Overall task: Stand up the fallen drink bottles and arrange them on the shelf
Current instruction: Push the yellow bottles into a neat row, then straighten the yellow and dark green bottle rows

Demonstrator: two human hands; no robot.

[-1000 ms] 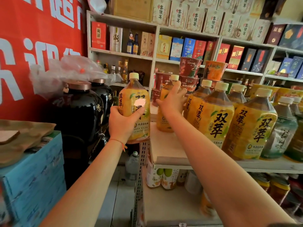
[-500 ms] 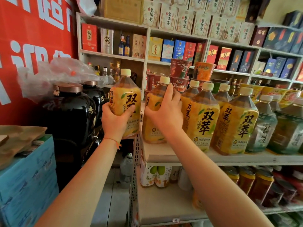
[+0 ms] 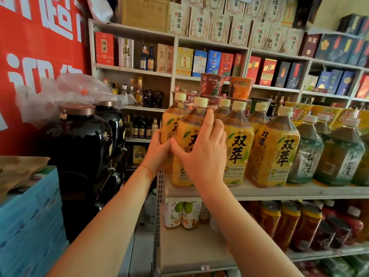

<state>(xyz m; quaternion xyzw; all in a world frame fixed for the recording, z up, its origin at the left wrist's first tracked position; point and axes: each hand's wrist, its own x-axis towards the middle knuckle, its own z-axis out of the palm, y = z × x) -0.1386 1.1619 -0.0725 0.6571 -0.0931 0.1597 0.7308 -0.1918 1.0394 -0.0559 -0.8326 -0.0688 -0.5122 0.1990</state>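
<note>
Head | both hands (image 3: 201,154) on glossy tapered yellow-labelled bottle (image 3: 188,148) | upright, shelf (image 3: 279,191)

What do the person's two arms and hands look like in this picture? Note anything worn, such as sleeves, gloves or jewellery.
Both arms are bare, with no sleeve showing anywhere in view. Neither the left hand nor the right hand wears a glove, and no ring shows. The only thing worn is a thin orange-red string bracelet round the left wrist. No watch shows on the right wrist.
</note>
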